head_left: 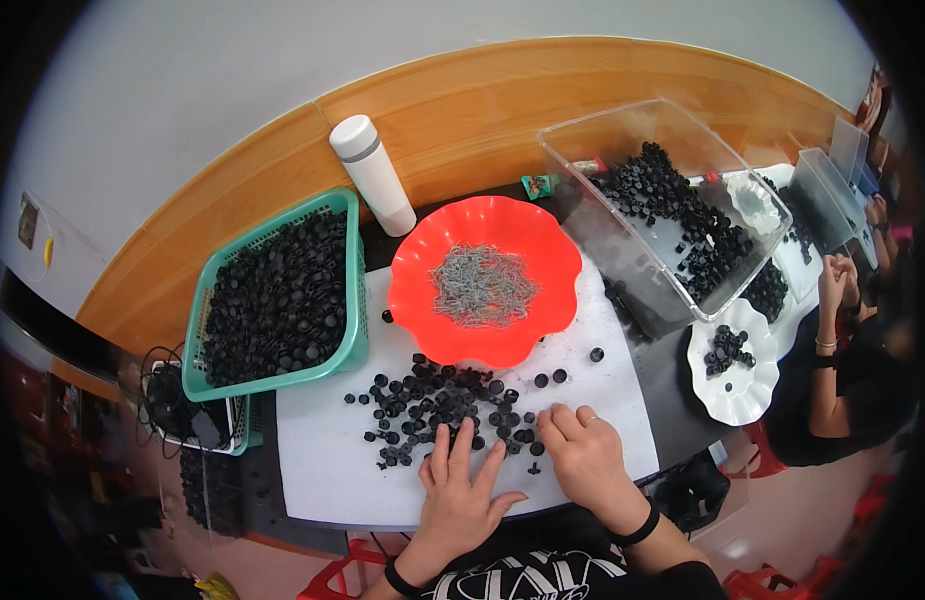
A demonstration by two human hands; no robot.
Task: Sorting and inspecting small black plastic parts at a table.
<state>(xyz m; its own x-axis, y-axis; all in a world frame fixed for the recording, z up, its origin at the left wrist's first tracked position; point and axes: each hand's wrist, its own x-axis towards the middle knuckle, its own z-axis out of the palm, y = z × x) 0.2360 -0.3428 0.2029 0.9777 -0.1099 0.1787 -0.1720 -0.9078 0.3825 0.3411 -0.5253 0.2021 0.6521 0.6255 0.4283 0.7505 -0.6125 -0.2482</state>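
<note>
- how are the hands?
- the left hand (460, 503) is open, fingers spread, its tips at the small black parts (432, 400); the right hand (589, 462) is curled, fingertips together, and i can't tell whether it grips anything.
- where's that pile?
- on the white sheet (332, 480), toward the table's (672, 395) front edge.
- and beyond?
- a red bowl (412, 250) of metal pins (482, 285) nearer the back edge, a green basket (356, 300) by the left edge.

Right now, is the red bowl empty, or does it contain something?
Not empty: a heap of thin silvery pieces lies in the middle of the red bowl; its rim is bare.
</note>
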